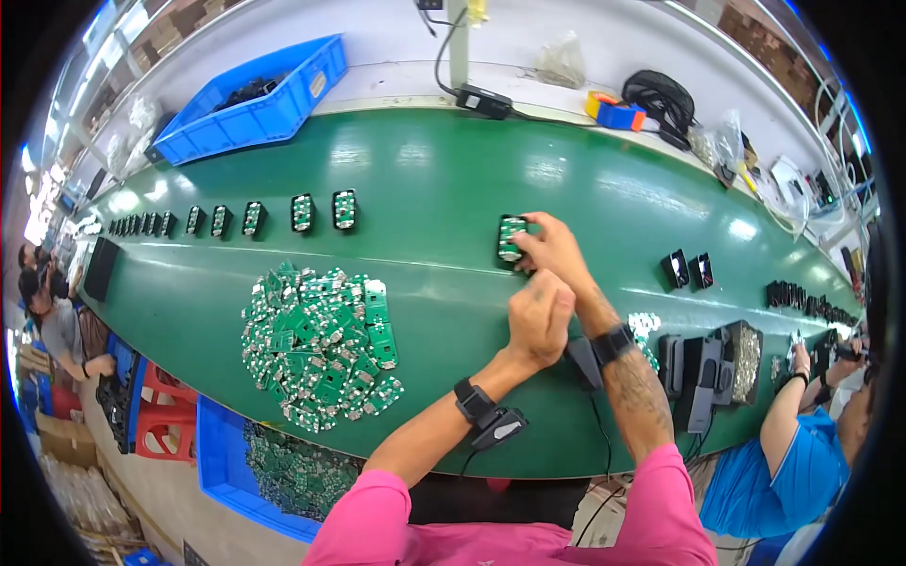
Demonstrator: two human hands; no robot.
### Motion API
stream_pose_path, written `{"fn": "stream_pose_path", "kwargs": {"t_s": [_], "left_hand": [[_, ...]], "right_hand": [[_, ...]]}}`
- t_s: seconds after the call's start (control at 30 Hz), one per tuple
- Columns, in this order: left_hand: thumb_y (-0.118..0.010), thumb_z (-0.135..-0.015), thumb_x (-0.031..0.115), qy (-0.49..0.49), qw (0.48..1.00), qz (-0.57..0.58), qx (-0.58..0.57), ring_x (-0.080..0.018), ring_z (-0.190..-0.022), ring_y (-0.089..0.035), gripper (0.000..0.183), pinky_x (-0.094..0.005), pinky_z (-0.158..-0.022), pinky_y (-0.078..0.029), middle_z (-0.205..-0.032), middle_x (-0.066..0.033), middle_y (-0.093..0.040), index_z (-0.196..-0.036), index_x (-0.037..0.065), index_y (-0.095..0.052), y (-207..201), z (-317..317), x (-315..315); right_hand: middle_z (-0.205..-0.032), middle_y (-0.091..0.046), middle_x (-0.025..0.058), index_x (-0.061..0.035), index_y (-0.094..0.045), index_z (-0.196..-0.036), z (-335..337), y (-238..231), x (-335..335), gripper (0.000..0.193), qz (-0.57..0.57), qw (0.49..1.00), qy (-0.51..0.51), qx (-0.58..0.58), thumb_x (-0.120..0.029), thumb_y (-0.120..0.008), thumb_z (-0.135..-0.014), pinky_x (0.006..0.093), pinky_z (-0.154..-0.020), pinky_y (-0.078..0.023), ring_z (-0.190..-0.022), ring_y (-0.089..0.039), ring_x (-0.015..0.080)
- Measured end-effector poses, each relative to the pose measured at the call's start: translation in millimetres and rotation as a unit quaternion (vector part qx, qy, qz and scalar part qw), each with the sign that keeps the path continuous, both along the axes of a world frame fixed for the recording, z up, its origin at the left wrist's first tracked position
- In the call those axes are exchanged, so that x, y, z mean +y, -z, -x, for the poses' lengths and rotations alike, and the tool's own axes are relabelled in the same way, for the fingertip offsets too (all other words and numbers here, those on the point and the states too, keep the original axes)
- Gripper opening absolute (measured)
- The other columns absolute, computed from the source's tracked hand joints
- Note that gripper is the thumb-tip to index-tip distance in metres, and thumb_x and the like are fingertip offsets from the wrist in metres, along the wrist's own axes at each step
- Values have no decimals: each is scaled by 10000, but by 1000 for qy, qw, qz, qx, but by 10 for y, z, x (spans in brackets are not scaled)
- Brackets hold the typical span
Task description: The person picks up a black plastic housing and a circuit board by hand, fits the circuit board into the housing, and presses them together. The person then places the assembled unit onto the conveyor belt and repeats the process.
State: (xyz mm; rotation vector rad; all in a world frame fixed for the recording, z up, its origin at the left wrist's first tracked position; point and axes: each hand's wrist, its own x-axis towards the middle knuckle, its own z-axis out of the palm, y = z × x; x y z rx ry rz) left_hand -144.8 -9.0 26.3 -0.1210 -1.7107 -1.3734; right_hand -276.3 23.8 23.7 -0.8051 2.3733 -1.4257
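My right hand [557, 250] grips a small black case [502, 253] with a green circuit board [511, 238] in it. The thumb and fingers are at the case's right side and over the board. Just below it, my left hand [541, 319] is closed with its fingers curled; whether anything is in them is hidden. To the left lies a heap of green circuit boards [316, 340] with silvery parts. Beyond the heap stands a row of black cases holding boards, the nearest one a filled case [344, 209].
A blue bin [247, 123] with black parts stands at the back left. Two black cases [687, 271] stand to the right. Dark devices [700, 377] sit near the right front edge. A blue tub [226, 472] of boards is below the table. A co-worker in blue [783, 472] works at right.
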Motion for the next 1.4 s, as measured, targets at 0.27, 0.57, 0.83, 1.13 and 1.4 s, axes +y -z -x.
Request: {"fn": "stream_pose_path", "kwargs": {"t_s": [0.27, 0.57, 0.83, 1.13, 1.4], "left_hand": [[-404, -980, 166, -98, 984, -141, -38, -168, -604, -441, 296, -325, -577, -364, -647, -53, -444, -729, 30, -482, 79, 210, -327], [-483, -1005, 225, -110, 961, -168, -190, -105, -571, -430, 342, -304, -537, -360, -617, -28, -478, -754, -2, -539, 59, 238, -478], [-656, -921, 117, 116, 971, -67, -198, -38, -608, -498, 306, -236, -533, -383, -773, -5, -556, -1197, 16, -571, 67, 165, -80], [-853, -677, 166, 120, 978, 93, -140, -354, -1076, -597, 855, -428, -903, -528, -1362, -199, -442, -1418, 134, -427, 144, 98, -82], [-663, -761, 83, 133, 977, 79, -146, -332, -1039, -598, 352, -397, -882, -508, -1223, -199, -515, -1112, 99, -646, 124, 100, -114]], "right_hand": [[-829, -714, 152, 29, -584, -1250, 195, 153, -756, 461, 74, 988, -105, -86, -216, -723, -886, 342, -619, -574, -660, -712, 201], [-1103, -682, 203, 16, -658, -1145, 243, -615, 1159, 476, -256, 871, 163, 386, -268, -792, -788, 463, -965, -462, -1075, -589, 363], [-1053, -702, 203, 7, -641, -1175, 486, -530, 2212, 658, -427, 860, 230, 159, -268, -867, -622, 439, -876, -535, -971, -664, 363], [-926, -672, 132, 2, -581, -1028, -775, -617, 1122, 376, -45, 991, 14, 125, -240, -776, -816, 363, -759, -515, -807, -631, 228], [-928, -665, 184, 25, -669, -994, -925, -829, 1921, 265, -236, 929, 136, 249, -201, -706, -862, 404, -774, -515, -858, -651, 333]]}}
